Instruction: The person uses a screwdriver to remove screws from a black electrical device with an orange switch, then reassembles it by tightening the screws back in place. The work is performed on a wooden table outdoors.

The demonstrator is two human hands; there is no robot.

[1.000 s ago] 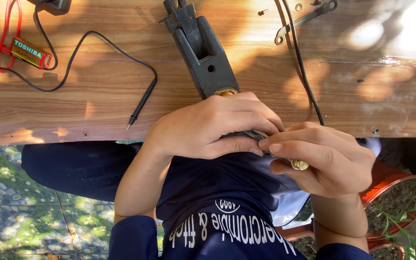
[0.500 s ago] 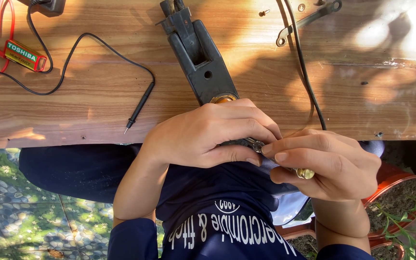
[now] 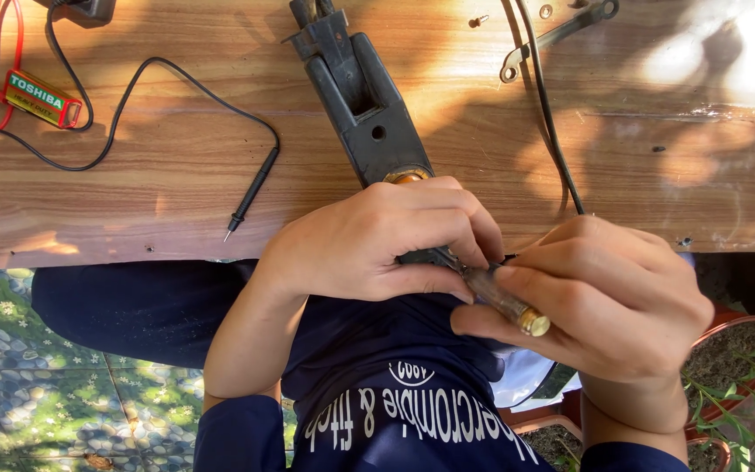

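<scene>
A long dark grey metal device point(image 3: 362, 100) lies on the wooden table point(image 3: 176, 192), its near end reaching over the table's front edge. My left hand point(image 3: 377, 240) is wrapped over that near end and grips it. My right hand point(image 3: 609, 301) holds a small tool with a brown handle and a brass cap point(image 3: 513, 304), its tip pointing into the device under my left fingers. The tip itself is hidden by my fingers.
A black probe point(image 3: 251, 192) on a black wire lies at the table's left front. A green battery point(image 3: 41, 98) with red wires sits far left. A black cable point(image 3: 548, 114) and a metal bracket point(image 3: 557, 35) lie at the right. A red flowerpot point(image 3: 744, 350) stands below.
My hands have stayed at the device's near end. My right hand has turned slightly, and the tool's brass cap has shifted a little in my fingers.
</scene>
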